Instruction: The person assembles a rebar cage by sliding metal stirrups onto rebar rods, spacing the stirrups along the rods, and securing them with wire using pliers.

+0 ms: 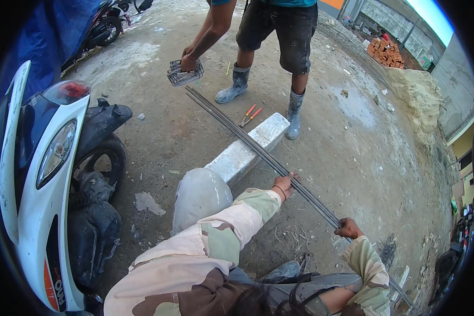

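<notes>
Steel rods: a thin, dark bundle running slantwise from mid-ground down to the lower right, passing over the pale block; exact count unclear.
Left hand: closed around the bundle, just past the block's near side.
Right hand: fingers curled over the same rods, farther down, near the person's knees.
Pale block: long, chipped, lying on the dirt ground beneath the rods.
Grey rounded object: at the block's left end, partly hidden by the left sleeve.
Pliers: red-handled, on the ground between the rods and a co-worker's right-hand boot in view.
Co-worker's hands: bent over, gripping a cluster of wire frames near the rods' far end.
Motorbike: white and dark, parked at left.
</notes>
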A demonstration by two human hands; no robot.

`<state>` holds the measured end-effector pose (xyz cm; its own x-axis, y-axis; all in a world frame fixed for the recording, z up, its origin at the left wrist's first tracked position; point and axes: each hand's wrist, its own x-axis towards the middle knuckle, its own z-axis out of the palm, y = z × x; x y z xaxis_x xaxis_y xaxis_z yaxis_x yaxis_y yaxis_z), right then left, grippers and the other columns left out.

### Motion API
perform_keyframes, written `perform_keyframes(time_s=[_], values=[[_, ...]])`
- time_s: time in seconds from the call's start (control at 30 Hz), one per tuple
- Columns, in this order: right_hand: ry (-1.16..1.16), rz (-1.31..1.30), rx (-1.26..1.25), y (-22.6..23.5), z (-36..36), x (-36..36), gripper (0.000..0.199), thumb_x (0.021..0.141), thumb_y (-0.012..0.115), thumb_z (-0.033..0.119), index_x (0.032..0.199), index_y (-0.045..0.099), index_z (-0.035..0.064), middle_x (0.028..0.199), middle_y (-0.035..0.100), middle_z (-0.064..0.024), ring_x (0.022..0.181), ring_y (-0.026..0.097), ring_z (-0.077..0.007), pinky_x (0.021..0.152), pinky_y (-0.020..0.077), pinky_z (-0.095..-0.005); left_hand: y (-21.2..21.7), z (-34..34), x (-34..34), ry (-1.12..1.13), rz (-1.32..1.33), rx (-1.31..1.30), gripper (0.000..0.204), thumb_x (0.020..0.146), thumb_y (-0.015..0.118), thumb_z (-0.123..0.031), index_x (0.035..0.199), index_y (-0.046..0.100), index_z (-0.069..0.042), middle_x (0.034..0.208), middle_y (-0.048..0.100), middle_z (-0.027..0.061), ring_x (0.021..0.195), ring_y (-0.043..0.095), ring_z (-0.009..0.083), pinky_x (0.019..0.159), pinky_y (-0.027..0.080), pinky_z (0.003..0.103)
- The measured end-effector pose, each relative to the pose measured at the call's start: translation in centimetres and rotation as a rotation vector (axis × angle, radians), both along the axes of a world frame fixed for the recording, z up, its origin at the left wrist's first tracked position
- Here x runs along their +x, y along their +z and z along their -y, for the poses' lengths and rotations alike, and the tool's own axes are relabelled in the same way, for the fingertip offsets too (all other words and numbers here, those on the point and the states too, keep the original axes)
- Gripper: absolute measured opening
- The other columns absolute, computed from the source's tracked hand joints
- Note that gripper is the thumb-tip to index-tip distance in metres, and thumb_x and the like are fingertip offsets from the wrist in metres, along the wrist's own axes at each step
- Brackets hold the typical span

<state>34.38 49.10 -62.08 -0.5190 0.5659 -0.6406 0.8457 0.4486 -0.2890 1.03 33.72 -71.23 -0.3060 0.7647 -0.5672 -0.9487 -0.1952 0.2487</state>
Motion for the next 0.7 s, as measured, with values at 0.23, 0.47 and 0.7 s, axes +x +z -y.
perform_keyframes(time_s=[0.23, 0.47, 0.7], values=[[0.039, -0.064, 0.049, 0.2, 0.0, 0.4, 0.029, 0.07, 0.079, 0.018, 0.088, 0.069, -0.0026, 0.073, 0.064, -0.0071, 0.068, 0.06, -0.0151, 0.065, 0.0495, -0.0332, 1.0, 0.2, 0.0, 0.0, 0.009, 0.041, 0.035, 0.106, 0.042, -0.017, 0.132, 0.053, 0.004, 0.131, 0.06, 0.0177, 0.122, 0.058, 0.0292, 0.102, 0.049, 0.043], [-0.006, -0.033, 0.033, 1.5, 1.6, 0.2, 0.034, 0.068, 0.081, 0.02, 0.091, 0.07, -0.0032, 0.073, 0.063, -0.0079, 0.069, 0.06, -0.0168, 0.067, 0.0497, -0.0342, 1.8, 0.8, 0.7, 0.005, 0.009, -0.012, 0.027, 0.105, 0.047, -0.015, 0.12, 0.062, 0.002, 0.116, 0.067, 0.0145, 0.106, 0.066, 0.0271, 0.088, 0.054, 0.037], [-0.003, -0.022, 0.036, 1.4, 1.2, -0.2, 0.032, 0.07, 0.081, 0.019, 0.091, 0.07, -0.0026, 0.073, 0.065, -0.0078, 0.068, 0.062, -0.0159, 0.066, 0.0506, -0.0338, 0.3, 0.0, 0.1, 0.023, 0.021, 0.024, 0.026, 0.104, 0.048, -0.015, 0.117, 0.063, 0.002, 0.111, 0.068, 0.0139, 0.103, 0.066, 0.0262, 0.088, 0.054, 0.037]])
